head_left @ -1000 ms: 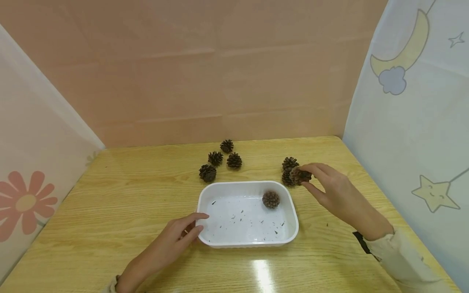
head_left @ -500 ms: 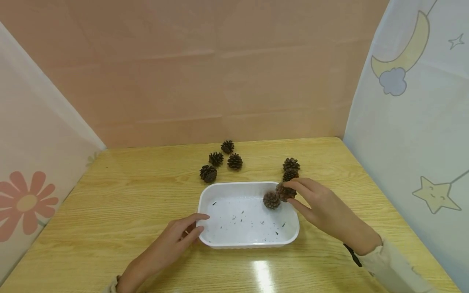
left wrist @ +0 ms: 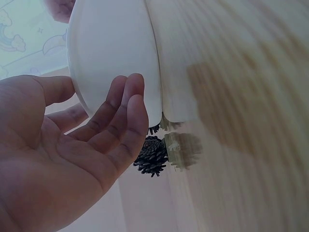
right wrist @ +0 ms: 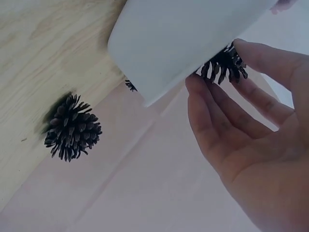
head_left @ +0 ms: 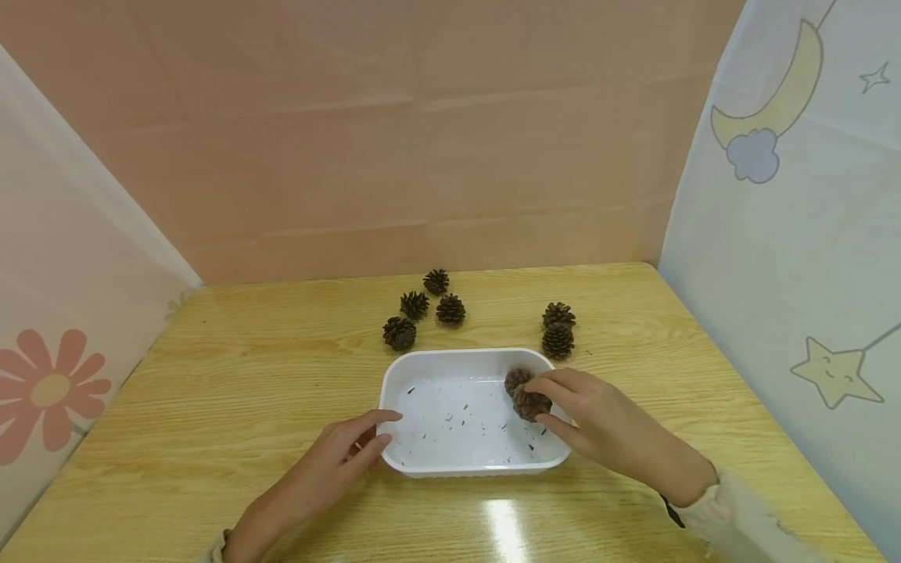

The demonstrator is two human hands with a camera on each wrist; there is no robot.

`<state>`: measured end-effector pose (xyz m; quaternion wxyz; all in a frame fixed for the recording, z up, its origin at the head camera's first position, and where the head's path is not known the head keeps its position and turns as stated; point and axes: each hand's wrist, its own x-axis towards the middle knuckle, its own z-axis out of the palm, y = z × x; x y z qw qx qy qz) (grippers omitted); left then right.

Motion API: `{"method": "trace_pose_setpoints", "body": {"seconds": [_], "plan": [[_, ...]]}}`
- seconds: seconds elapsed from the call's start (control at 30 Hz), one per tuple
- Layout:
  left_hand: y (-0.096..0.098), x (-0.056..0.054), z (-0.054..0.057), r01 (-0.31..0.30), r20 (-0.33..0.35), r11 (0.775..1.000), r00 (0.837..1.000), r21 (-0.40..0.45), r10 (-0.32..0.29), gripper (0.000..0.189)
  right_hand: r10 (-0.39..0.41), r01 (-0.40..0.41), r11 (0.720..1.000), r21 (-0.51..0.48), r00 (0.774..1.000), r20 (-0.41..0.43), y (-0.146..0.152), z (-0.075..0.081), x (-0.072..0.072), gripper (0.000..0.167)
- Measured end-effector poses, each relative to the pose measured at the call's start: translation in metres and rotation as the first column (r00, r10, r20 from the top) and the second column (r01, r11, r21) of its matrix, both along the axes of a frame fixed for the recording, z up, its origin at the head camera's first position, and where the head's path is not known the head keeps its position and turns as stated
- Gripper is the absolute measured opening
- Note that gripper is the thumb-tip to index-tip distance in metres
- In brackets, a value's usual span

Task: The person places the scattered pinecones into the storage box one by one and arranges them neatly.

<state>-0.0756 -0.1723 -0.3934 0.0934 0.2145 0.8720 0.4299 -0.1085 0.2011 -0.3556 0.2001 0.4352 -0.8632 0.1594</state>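
Observation:
A white plastic tray (head_left: 464, 471) stands on the table, bearing small dark scraps on its floor. At its left end, my left hand (head_left: 331, 465) holds the rim; in the left wrist view the other fingers (left wrist: 137, 113) curl beside the outer wall. My right hand (head_left: 598, 422) reaches over the right rim and grips a brown pine cone (head_left: 531, 405) between thumb and fingers, inside the tray outline. Right behind it, partly covered, sits another pine cone (head_left: 517, 380) in the tray. In the right wrist view the gripped pine cone (right wrist: 224, 65) shows partly behind the tray's rim.
Two pine cones (head_left: 558, 341) sit close together beyond the tray's back right corner. Several more, including a front pine cone (head_left: 400, 333), lie behind its back left part. A pinkish backdrop (head_left: 422, 156) and printed side panels (head_left: 795, 234) enclose the table (head_left: 211, 375).
My right hand has carried the pine cone left and toward me, from beside the two at the back right, over the rim and into the tray. The left hand has stayed put.

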Motion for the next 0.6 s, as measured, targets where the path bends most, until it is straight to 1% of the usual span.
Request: {"method": "trace_pose_setpoints", "body": {"seconds": [0.17, 0.3, 0.47, 0.6], "plan": [[0.0002, 0.0001, 0.0004, 0.007, -0.007, 1.0, 1.0, 0.004, -0.007, 0.04, -0.015, 0.012, 0.999, 0.051, 0.999, 0.05, -0.0021, -0.0056, 0.0011, 0.042], [0.0003, -0.0001, 0.0003, 0.015, -0.014, 1.0, 1.0, 0.009, -0.015, 0.039, -0.036, 0.027, 0.995, 0.093, 0.995, 0.092, -0.0038, -0.0067, 0.0011, 0.038], [0.0006, -0.0006, 0.0005, 0.018, -0.012, 1.0, 1.0, 0.014, -0.018, 0.037, -0.067, 0.053, 0.987, 0.15, 0.993, 0.092, -0.0071, -0.0073, 0.0011, 0.035], [0.0002, -0.0001, 0.0004, 0.022, -0.013, 1.0, 1.0, 0.021, -0.022, 0.039, -0.092, 0.07, 0.976, 0.205, 0.991, 0.1, -0.0088, -0.0089, 0.0017, 0.035]]}}
